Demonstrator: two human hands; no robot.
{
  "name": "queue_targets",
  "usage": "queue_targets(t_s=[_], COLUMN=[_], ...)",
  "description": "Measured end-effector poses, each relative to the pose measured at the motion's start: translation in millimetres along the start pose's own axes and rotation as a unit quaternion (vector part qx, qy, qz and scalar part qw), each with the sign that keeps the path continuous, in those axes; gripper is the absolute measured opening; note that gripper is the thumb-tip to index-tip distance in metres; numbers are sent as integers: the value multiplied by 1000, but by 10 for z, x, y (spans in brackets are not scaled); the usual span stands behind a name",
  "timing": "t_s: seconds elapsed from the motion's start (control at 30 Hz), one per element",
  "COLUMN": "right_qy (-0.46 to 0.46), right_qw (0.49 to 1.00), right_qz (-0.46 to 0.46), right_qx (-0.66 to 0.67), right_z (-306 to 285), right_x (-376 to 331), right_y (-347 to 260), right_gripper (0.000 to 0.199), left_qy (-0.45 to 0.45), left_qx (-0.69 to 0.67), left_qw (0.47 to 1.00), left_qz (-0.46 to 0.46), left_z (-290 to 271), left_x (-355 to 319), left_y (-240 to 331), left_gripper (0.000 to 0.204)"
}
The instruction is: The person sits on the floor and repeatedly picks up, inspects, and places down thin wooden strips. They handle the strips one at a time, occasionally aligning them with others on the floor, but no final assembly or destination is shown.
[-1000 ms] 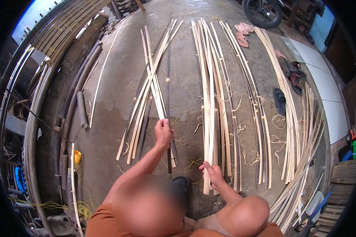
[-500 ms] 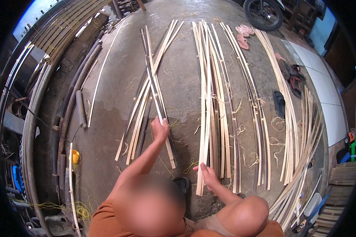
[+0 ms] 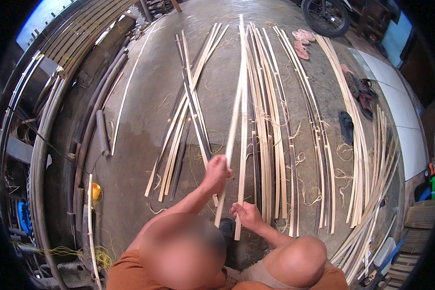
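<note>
My left hand (image 3: 219, 174) is closed around a long pale bamboo strip (image 3: 232, 128), which slants up and away to the right, its near end pointing back toward me. Just right of it, my right hand (image 3: 249, 216) pinches a second pale strip (image 3: 243, 150) close to its near end. The far parts of these two strips meet or overlap. To the right lies a row of pale and dark strips (image 3: 278, 159) lengthwise on the floor. On the left, a crossed pile of strips (image 3: 171, 157) forms an X.
More strips (image 3: 355, 174) lie farther right, beside dark sandals (image 3: 360, 96) and pink slippers (image 3: 302, 43). A motorcycle wheel (image 3: 326, 18) stands at the far right. Bamboo poles (image 3: 77, 159) line the left side, near a yellow cup (image 3: 96, 191) and tangled yellow twine (image 3: 104, 256).
My left hand has left the crossed pile, moved right and taken a pale strip. My right hand has shifted slightly left, and the two pale strips now stand apart from the row.
</note>
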State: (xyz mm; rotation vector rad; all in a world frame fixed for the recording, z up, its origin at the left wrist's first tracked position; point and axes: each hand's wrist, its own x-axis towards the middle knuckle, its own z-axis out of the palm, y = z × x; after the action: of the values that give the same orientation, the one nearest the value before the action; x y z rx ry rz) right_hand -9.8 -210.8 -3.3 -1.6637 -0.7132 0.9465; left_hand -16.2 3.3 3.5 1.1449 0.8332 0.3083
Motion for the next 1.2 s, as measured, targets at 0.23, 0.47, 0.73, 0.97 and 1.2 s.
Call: queue_targets(t_s=[0.23, 0.47, 0.73, 0.97, 1.2], right_qy=[-56, -112, -156, -152, -55], right_qw=[997, 993, 986, 979, 997], right_qz=[-58, -39, 61, 105, -43], right_qx=[1, 7, 8, 88, -30], right_z=[-77, -210, 72, 362, 416], right_x=[20, 420, 702, 871, 815], right_y=[-85, -34, 469, 416, 152], right_gripper=[56, 62, 61, 64, 68], left_qy=[245, 253, 286, 283, 20], left_qx=[368, 583, 585, 624, -5], left_qw=[838, 721, 750, 695, 1000], left_qz=[319, 277, 113, 220, -22], left_z=[-1199, -2439, -2779, -2391, -121], left_x=[489, 634, 812, 1101, 111], left_y=[638, 694, 512, 198, 201], left_gripper=[32, 23, 25, 36, 41])
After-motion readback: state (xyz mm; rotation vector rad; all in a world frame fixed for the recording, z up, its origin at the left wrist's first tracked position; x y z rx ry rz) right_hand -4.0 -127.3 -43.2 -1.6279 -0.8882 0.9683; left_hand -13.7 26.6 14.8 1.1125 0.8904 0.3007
